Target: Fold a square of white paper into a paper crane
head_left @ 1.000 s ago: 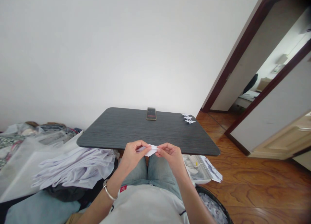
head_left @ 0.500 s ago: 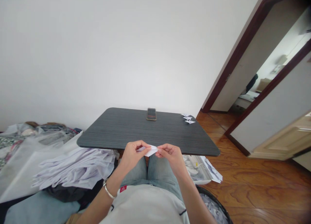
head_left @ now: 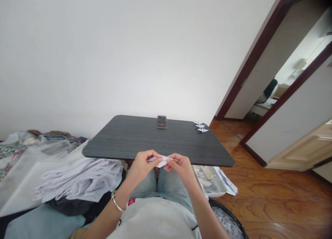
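A small folded piece of white paper (head_left: 161, 162) is held between both hands, just off the near edge of the dark table (head_left: 140, 139) and above my lap. My left hand (head_left: 145, 164) pinches its left side between thumb and fingers. On the right side, my right hand (head_left: 180, 164) grips it with thumb and forefinger, the other fingers curled under. Fingertips cover parts of the paper, so its full shape is hidden. Several white paper cranes (head_left: 201, 127) stand in a row at the table's far right corner.
A phone (head_left: 162, 122) leans on a stand at the table's back. White cloth or paper (head_left: 80, 178) lies piled at my left. Low at my right are a white tray of odds and ends (head_left: 210, 180) and a dark-rimmed bin (head_left: 229, 221) holding crumpled pale pieces.
My right hand has shifted slightly left over the paper, its thumb now lying further onto it. The left hand stays nearly in place. The cranes and phone have not moved.
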Demonstrator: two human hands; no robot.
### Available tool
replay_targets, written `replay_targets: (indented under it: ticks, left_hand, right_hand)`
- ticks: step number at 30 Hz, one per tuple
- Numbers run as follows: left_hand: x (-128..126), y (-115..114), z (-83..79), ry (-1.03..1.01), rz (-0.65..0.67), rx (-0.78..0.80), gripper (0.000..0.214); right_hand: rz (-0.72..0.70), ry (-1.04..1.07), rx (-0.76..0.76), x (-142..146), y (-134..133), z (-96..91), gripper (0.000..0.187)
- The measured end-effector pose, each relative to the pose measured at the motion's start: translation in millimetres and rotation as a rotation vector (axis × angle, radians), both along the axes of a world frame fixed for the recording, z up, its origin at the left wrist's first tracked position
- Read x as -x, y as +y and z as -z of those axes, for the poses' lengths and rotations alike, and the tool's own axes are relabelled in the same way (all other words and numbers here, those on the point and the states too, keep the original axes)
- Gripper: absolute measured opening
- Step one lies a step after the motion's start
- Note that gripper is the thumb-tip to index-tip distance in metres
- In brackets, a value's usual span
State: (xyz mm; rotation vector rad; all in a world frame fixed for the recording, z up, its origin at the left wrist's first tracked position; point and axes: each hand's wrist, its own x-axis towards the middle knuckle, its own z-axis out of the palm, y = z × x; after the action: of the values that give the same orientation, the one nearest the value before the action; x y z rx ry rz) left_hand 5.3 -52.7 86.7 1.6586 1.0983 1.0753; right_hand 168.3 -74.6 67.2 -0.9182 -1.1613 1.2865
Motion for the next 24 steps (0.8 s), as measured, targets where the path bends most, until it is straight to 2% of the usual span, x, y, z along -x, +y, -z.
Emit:
replay_targets:
  ticks: [12, 19, 24]
  left_hand:
    - [-1.0, 0.5, -0.4, -0.046, 0.024, 0.040, 0.013]
    - [-2.7, 2.3, -0.2, -0.224, 0.062, 0.158, 0.018]
    - [-0.8, 0.3, -5.8, -0.315, 0.057, 0.271, 0.027]
  right_hand:
    - [0.013, -0.050, 0.008, -0.8, -0.6, -1.0, 0.021]
    - [0.043, -0.054, 0.010, -1.2, -0.8, -0.6, 0.021]
    - [0.064, -0.065, 0.009, -1.2, -1.7, -1.6, 0.022]
